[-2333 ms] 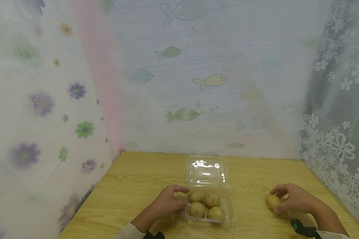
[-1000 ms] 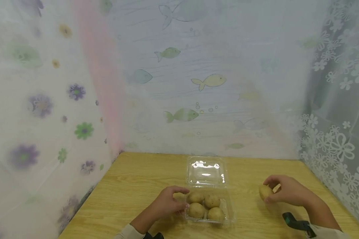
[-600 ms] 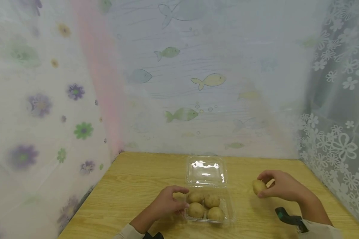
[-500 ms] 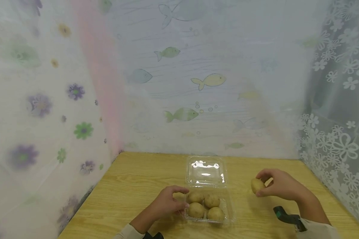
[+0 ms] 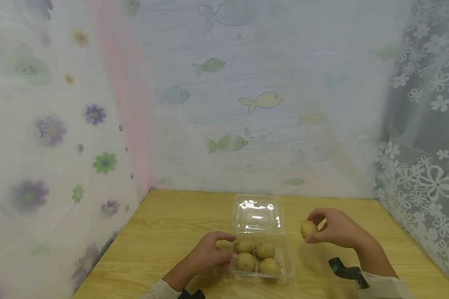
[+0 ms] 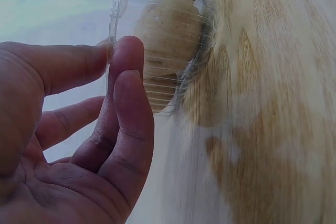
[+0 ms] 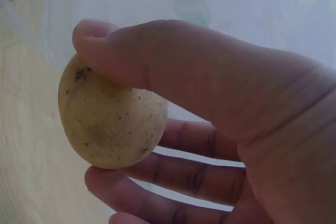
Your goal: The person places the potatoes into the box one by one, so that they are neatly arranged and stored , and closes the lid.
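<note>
A clear plastic clamshell box (image 5: 287, 265) stands on the wooden table with its lid (image 5: 259, 214) folded back, away from me. Several potatoes (image 5: 245, 262) lie in its base, with some bare room along the right side. My left hand (image 5: 208, 252) pinches the rim at the box's left side between thumb and fingers; the left wrist view shows this rim (image 6: 111, 40) closely. Above the table, right of the box, my right hand (image 5: 336, 228) holds a single potato (image 5: 308, 229) between thumb and fingers. Dark specks mark that potato (image 7: 107, 124) in the right wrist view.
The wood-grain table (image 5: 172, 216) reaches back to a translucent curtain (image 5: 217, 174) printed with fish. A flower-patterned sheet (image 5: 60, 166) hangs at the left, and another with white flowers (image 5: 432, 182) at the right. Black straps (image 5: 346, 272) sit at both wrists.
My right hand has lifted the potato off the table at the right and carried it left toward the box. The left hand and the box have stayed in place.
</note>
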`<state>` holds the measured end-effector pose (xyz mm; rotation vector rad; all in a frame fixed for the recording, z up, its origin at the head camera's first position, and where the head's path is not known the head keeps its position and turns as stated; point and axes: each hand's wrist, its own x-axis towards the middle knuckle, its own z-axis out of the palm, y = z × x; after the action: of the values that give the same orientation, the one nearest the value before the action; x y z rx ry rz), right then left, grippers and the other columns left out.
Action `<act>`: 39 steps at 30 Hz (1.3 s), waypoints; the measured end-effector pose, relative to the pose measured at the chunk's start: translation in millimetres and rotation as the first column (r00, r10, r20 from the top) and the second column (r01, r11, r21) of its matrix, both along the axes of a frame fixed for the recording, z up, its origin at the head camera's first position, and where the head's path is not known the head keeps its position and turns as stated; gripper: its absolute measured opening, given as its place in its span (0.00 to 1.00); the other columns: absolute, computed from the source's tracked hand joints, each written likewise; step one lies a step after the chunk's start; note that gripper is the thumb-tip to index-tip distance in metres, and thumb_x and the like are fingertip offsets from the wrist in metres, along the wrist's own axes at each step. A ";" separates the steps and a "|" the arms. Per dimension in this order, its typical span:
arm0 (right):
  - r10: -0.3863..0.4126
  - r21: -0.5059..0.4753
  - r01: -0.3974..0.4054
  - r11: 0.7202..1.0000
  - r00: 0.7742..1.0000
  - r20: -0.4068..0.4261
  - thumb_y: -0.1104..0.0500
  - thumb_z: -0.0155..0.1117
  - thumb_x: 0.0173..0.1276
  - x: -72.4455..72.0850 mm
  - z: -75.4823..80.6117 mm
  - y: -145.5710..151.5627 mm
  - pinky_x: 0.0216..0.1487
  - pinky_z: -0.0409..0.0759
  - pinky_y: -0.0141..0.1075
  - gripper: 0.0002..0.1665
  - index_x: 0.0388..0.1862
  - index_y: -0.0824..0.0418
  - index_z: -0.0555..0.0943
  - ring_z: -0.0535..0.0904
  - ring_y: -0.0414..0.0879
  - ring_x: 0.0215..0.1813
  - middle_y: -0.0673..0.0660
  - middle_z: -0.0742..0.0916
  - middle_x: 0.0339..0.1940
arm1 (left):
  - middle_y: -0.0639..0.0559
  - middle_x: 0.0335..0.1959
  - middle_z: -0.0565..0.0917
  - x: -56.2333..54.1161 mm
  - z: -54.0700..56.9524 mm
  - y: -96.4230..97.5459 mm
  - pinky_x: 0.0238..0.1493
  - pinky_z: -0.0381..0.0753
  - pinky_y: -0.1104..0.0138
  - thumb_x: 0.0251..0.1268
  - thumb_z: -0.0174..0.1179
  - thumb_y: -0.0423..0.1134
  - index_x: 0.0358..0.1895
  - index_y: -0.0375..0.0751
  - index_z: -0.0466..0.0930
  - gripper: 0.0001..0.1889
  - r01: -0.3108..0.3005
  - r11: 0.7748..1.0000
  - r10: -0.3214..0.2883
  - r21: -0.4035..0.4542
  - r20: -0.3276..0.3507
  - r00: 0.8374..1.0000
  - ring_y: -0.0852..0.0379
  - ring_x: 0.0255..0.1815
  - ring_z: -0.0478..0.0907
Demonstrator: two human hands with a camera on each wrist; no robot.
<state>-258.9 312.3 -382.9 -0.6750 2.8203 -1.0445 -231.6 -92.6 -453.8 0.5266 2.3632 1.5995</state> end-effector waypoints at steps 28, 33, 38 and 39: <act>0.060 -0.028 -0.061 0.998 0.997 -0.051 0.40 0.84 0.53 10.0 -9.8 -63.8 0.35 0.84 0.33 0.33 0.51 0.54 0.84 0.86 0.41 0.35 0.50 0.85 0.41 | 0.37 0.64 0.76 -1.7 -1.3 -1.9 0.31 0.90 0.63 0.65 0.72 0.34 0.64 0.36 0.80 0.25 0.027 1.000 -0.027 0.000 -0.018 0.999 0.54 0.27 0.88; 0.073 -0.039 -0.075 0.996 0.996 -0.054 0.39 0.84 0.53 12.4 -13.1 -74.5 0.34 0.84 0.33 0.32 0.50 0.54 0.83 0.86 0.42 0.35 0.49 0.86 0.40 | 0.38 0.61 0.78 -2.4 -1.9 -1.9 0.31 0.90 0.63 0.65 0.72 0.34 0.65 0.35 0.80 0.25 0.030 1.000 -0.030 0.007 -0.018 0.999 0.54 0.27 0.88; 0.089 -0.018 -0.091 0.996 0.992 -0.089 0.39 0.85 0.51 15.5 -17.4 -86.3 0.35 0.83 0.32 0.31 0.47 0.52 0.83 0.85 0.41 0.36 0.47 0.86 0.39 | 0.38 0.63 0.78 -3.1 -2.0 -1.3 0.31 0.90 0.62 0.65 0.72 0.34 0.65 0.36 0.80 0.25 0.028 1.000 -0.028 0.001 -0.022 0.999 0.54 0.28 0.89; 0.088 -0.010 -0.090 0.996 0.991 -0.100 0.39 0.85 0.51 16.2 -17.9 -88.8 0.36 0.83 0.32 0.31 0.47 0.51 0.83 0.84 0.40 0.36 0.46 0.86 0.39 | 0.38 0.64 0.76 -3.2 -1.8 -1.3 0.31 0.90 0.62 0.65 0.72 0.34 0.65 0.36 0.80 0.25 0.028 1.000 -0.028 0.001 -0.023 0.999 0.53 0.28 0.89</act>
<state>-242.6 223.5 -400.8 -0.8696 2.8378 -1.0458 -234.8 -93.8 -455.6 0.5788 2.3604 1.5907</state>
